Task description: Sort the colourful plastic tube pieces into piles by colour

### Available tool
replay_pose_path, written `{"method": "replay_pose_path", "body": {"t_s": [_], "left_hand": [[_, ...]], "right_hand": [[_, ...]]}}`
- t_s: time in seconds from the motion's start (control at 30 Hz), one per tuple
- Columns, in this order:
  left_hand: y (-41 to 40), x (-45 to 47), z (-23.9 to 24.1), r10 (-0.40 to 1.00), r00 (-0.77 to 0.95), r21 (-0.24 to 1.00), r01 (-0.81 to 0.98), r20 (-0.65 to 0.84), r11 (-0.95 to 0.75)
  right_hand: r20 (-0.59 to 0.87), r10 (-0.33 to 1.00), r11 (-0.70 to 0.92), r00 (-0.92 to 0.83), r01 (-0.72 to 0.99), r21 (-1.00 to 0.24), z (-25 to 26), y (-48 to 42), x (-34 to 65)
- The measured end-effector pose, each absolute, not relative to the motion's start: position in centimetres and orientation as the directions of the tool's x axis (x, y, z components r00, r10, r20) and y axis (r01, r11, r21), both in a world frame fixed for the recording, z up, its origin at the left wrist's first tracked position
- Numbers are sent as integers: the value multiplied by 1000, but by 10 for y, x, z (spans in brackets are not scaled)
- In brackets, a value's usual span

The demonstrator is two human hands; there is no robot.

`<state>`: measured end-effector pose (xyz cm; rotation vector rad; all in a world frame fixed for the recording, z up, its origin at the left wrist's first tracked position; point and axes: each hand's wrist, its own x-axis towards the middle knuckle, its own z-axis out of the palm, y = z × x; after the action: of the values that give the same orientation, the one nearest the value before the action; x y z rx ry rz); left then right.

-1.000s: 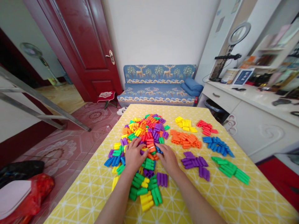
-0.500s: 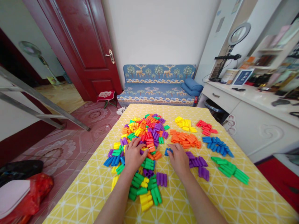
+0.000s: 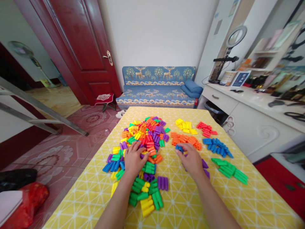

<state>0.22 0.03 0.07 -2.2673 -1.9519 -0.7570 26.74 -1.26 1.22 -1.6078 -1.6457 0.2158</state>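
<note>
My right hand is closed on a blue plastic building block, its fingertips over the near side of the orange blocks. Purple blocks lie partly hidden under that hand. On the left, my left hand rests on a mixed heap of coloured blocks, fingers over it and thumb held apart. Nothing shows in its grasp. Close to my left forearm are green blocks, yellow blocks and a purple block.
Sorted by colour on the table's right are yellow blocks, red blocks, blue blocks and green blocks. A patterned cloth covers the table. Beyond stands a blue sofa; a white dresser is at right.
My right hand has moved right and slightly away with the blue block, from beside the heap to the orange group. My left hand stays on the heap. The view has shifted slightly.
</note>
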Motion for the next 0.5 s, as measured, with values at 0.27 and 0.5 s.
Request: {"method": "replay_pose_path", "body": {"t_s": [0.27,0.5], "left_hand": [[1,2,-1,910,77,290,934,408,-209],[2,2,-1,908,77,285,936,411,-208]], "right_hand": [[491,691,-299,530,828,-474,10,5,404],[435,733,-421,523,851,-314,-14,12,437]]}}
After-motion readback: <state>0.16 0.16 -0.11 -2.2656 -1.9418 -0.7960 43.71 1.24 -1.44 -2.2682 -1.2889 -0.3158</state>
